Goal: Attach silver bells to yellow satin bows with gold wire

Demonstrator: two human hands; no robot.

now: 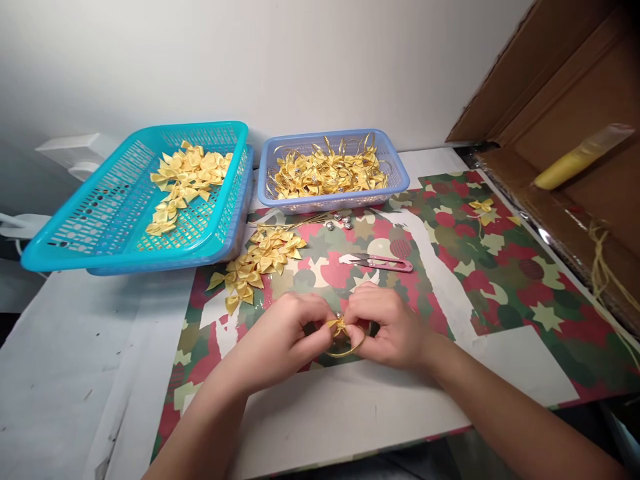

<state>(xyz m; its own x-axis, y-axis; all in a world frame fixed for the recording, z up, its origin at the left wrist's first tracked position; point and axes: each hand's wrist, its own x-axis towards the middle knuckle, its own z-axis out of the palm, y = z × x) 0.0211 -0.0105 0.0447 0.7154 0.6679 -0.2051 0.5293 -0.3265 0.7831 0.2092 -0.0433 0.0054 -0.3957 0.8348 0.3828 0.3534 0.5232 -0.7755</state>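
Near the front of the table, my left hand [295, 333] pinches one side of a small yellow ribbon bow [339, 325]. Opposite it, my right hand [383, 327] pinches the other side, close to a loop of gold cord [343, 354] that curves below the bow. A small silver bell [339, 315] shows at the bow's top, between the fingertips. Pink thread snips [383, 262] lie just beyond my right hand. A pile of yellow bows [265, 257] rests beyond my left hand. Several loose silver bells [345, 220] and gold cords [313, 219] lie farther back.
A turquoise basket [120, 257] with yellow bows stands at the left, stacked on a blue one. At the back, a periwinkle basket [330, 201] holds bows with gold cords. A cardboard box [555, 87] borders the right side. One bow [482, 205] lies apart on the patterned sheet.
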